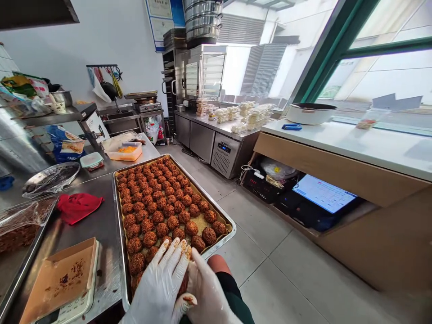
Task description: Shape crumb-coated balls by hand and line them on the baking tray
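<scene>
My left hand (pixel 160 279) and my right hand (pixel 209 290), both in white gloves, are pressed together around a dark brown meatball (pixel 183 284). Only a sliver of it shows between the palms. Brown smears mark the left fingertips and thumb. Just beyond the hands, rows of similar rough, shiny meatballs (pixel 158 217) lie on a metal tray (pixel 230 228) lined with yellowish mesh. The left hand covers part of the tray's near end.
Left of the tray are a scale with a crumb-strewn cardboard box (pixel 65 279), a red cloth (pixel 79 207), and a plastic-covered tray of brown mixture (pixel 20 234). A tub with orange contents (pixel 124 151) stands farther back. On the right is a white counter (pixel 378 146).
</scene>
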A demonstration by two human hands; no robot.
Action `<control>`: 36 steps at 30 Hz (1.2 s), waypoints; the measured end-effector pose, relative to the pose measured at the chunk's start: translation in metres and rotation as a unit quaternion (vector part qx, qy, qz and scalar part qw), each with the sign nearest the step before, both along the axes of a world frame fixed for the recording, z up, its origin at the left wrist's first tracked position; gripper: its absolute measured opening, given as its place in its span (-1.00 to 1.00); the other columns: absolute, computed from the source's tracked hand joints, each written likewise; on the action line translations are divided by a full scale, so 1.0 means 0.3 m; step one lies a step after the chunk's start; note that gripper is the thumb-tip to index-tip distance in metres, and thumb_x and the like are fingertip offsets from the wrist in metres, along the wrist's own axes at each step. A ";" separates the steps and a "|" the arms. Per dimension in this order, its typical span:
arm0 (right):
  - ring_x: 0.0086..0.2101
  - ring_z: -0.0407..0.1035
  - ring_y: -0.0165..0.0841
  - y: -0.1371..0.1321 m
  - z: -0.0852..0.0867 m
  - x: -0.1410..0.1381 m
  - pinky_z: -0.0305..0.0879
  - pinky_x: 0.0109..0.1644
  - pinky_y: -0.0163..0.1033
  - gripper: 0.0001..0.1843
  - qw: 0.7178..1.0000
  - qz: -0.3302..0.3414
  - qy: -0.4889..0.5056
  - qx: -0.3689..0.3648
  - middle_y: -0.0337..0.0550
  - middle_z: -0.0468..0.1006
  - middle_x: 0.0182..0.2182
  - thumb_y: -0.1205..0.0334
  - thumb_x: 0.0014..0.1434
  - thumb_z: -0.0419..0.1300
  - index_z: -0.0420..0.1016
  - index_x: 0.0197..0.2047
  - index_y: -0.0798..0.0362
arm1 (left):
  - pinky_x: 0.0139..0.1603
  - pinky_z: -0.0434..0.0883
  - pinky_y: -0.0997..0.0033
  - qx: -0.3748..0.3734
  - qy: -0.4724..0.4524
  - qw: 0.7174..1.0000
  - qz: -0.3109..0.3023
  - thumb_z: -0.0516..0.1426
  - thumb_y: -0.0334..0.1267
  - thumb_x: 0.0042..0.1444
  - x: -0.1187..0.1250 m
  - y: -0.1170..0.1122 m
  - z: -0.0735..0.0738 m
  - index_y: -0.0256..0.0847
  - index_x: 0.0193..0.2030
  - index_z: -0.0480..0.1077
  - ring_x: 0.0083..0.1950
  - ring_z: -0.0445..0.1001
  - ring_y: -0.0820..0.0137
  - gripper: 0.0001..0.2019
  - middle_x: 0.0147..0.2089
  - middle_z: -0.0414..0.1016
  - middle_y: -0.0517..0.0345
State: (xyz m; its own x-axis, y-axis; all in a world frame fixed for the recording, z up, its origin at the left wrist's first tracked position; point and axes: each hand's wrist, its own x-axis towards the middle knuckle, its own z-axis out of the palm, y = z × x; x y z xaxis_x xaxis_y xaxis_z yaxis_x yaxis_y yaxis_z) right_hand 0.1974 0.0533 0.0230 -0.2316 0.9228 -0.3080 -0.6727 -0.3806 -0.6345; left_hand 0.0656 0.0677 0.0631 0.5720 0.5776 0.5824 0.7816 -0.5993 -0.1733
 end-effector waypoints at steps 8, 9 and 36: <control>0.03 0.47 -0.19 0.311 0.241 0.176 0.36 0.15 0.01 -0.40 0.976 0.059 -0.147 0.151 -0.02 0.57 0.08 -0.24 0.28 -0.11 0.39 0.16 -0.05 | 0.16 0.51 0.22 -0.155 -0.056 0.986 -0.019 0.03 -0.35 0.26 0.012 0.140 0.134 -0.15 0.35 0.19 0.20 0.50 0.22 -0.50 0.22 0.48 -0.09; 0.04 0.46 -0.24 0.356 0.246 0.205 0.33 0.17 -0.07 -0.53 0.932 0.011 -0.298 0.206 -0.06 0.55 0.10 -0.11 0.29 -0.03 0.42 0.11 -0.06 | 0.22 0.47 0.21 -0.197 -0.098 0.976 0.000 0.04 -0.35 0.25 0.032 0.178 0.137 -0.14 0.33 0.19 0.24 0.45 0.23 -0.51 0.25 0.44 -0.06; -0.12 0.46 0.00 0.579 0.145 0.328 0.37 -0.07 0.02 -0.61 0.532 0.118 -0.790 0.282 0.19 0.48 -0.07 0.39 -0.16 0.27 0.47 -0.16 0.12 | 0.24 0.45 0.11 -0.387 -0.439 0.809 0.059 -0.01 -0.35 0.23 -0.135 0.354 0.044 -0.13 0.30 0.26 0.07 0.56 0.33 -0.52 0.14 0.54 0.02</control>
